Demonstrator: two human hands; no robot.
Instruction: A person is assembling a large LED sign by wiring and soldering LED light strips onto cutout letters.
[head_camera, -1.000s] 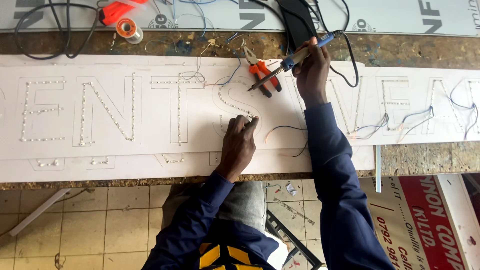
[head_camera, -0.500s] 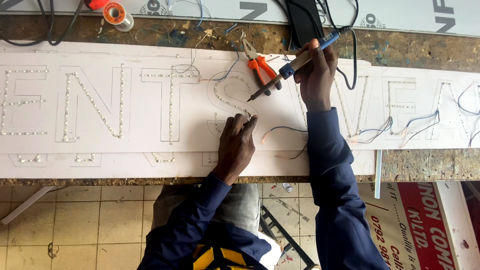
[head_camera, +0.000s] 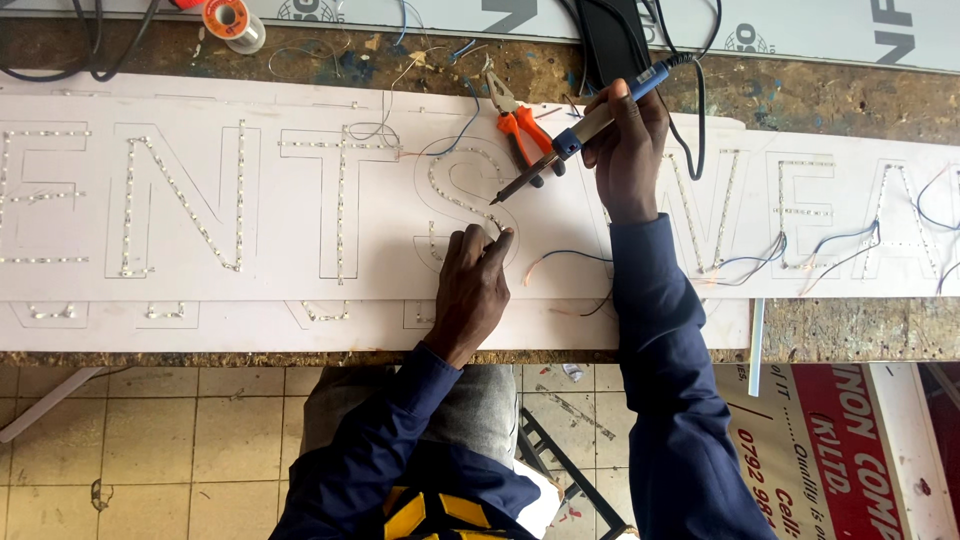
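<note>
Now, right hand (head_camera: 628, 150) fingers wrapped round blue-grey soldering iron (head_camera: 585, 128), dark tip angled down; left hand (head_camera: 470, 290) fingers pinched on white sign board (head_camera: 250, 285)

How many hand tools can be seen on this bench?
2: a soldering iron held in the right hand, and orange-handled pliers lying on the white sign board beside it. More may be out of view.

single head-worn view, straight down and fairly near over a white sign panel (head_camera: 300, 200) on a bench

Right hand (head_camera: 628, 150) gripping a blue soldering iron (head_camera: 585, 128), left hand (head_camera: 472, 290) pressing the white sign panel (head_camera: 250, 290) (orange pliers (head_camera: 522, 130) beside), worn desk (head_camera: 800, 95)
</note>
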